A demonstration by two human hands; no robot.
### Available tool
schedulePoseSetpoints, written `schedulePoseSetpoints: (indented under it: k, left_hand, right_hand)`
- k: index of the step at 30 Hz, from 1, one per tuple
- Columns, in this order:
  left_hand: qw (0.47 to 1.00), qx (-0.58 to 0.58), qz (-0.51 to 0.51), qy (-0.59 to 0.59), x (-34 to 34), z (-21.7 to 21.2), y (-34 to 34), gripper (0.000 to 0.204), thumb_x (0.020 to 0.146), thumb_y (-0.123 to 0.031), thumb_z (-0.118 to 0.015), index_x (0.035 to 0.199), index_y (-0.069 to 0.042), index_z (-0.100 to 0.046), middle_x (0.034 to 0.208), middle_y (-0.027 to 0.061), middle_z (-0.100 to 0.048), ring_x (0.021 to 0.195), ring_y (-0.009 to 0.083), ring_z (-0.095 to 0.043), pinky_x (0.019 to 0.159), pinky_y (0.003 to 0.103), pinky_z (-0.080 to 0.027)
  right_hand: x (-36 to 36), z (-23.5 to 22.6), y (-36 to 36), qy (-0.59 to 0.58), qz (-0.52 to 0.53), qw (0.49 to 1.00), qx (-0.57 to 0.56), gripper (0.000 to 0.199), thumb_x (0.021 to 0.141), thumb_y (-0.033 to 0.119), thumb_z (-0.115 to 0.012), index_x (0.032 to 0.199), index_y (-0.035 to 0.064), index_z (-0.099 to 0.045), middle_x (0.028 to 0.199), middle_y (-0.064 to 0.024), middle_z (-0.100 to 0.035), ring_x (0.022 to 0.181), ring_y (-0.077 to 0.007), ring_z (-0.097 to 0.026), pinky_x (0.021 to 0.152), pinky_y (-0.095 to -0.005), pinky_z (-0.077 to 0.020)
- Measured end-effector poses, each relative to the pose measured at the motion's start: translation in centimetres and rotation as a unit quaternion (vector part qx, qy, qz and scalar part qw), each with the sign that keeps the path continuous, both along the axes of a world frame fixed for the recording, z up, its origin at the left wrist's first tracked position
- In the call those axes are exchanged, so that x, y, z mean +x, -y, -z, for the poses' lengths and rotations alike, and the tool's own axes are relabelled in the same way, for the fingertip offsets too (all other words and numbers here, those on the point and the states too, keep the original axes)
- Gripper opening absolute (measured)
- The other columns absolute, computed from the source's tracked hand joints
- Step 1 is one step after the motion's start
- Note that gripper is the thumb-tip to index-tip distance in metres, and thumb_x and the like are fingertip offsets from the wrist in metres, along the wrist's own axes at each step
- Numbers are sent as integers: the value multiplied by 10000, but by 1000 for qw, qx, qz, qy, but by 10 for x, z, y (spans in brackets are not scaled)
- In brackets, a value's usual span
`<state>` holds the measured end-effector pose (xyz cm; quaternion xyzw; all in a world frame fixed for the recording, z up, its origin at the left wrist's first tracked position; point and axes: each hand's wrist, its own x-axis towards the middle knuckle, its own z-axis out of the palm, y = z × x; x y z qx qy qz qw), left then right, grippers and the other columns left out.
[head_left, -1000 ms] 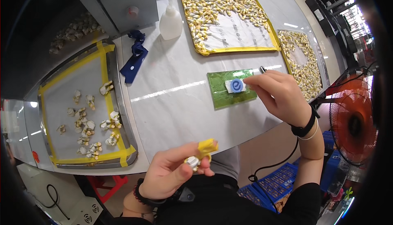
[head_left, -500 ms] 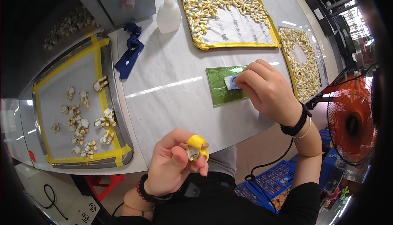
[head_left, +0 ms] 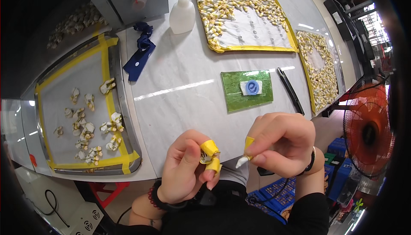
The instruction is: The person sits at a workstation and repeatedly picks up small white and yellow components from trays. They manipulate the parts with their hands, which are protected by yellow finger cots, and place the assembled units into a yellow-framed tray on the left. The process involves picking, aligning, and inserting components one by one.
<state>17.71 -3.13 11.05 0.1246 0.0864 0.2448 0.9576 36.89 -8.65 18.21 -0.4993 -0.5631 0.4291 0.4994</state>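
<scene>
My left hand [head_left: 185, 166] is at the near edge of the table, fingers curled, with yellow tape [head_left: 209, 146] round its fingertips. Between thumb and fingers it grips a small shiny piece [head_left: 204, 156], mostly hidden. Close on its right, my right hand [head_left: 282, 138] pinches a small yellow-and-white piece [head_left: 242, 161] whose white tip points down toward the left hand. Beyond them lies a green slab [head_left: 239, 103] bearing a white pad [head_left: 245, 90] with a round blue piece [head_left: 253, 87] on it. A black pen-like tool [head_left: 290, 90] rests beside the slab.
A yellow-edged tray [head_left: 257, 48] of small yellow-and-white pieces stands at the back, with another batch [head_left: 319, 83] at right. At left, a taped frame [head_left: 55, 119] carries crumpled pieces. A squeeze bottle [head_left: 183, 17], blue cloth [head_left: 139, 59] and orange fan [head_left: 367, 128] surround the workspace.
My right hand has left the blue piece on the slab and come down beside my left hand, now showing the yellow-and-white piece in its pinch. The black tool has come into sight.
</scene>
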Motion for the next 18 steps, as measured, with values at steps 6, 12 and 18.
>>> schedulePoseSetpoints:
  k: [6, 12, 18]
  left_hand:
    - [984, 68, -67, -150, 10, -18, 5, 521, 920, -377, -481, 1232, 39, -443, 801, 116, -589, 626, 125, -553, 635, 302, -539]
    - [975, 109, 40, -188, 4, -18, 5, 628, 853, -470, -545, 1100, 105, -498, 763, 106, -574, 608, 127, -561, 639, 380, -561]
    - [973, -11, 222, -54, 1, -14, -2, 575, 886, -433, -528, 1149, 77, -503, 847, 96, -609, 791, 176, -628, 712, 234, -479]
  right_hand:
    - [-4, 8, 10, -193, 45, 973, -120, 143, 790, -45, -639, 930, -51, -612, 879, -107, -634, 778, -124, -610, 675, -228, -481]
    - [7, 3, 1, 49, 6, 998, 39, 161, 732, -45, -678, 888, -11, -655, 840, -95, -627, 750, -180, -605, 651, -262, -481]
    - [6, -3, -9, 224, 4, 956, 188, 113, 666, 19, -697, 773, 56, -694, 769, -49, -633, 673, -194, -596, 573, -267, -485]
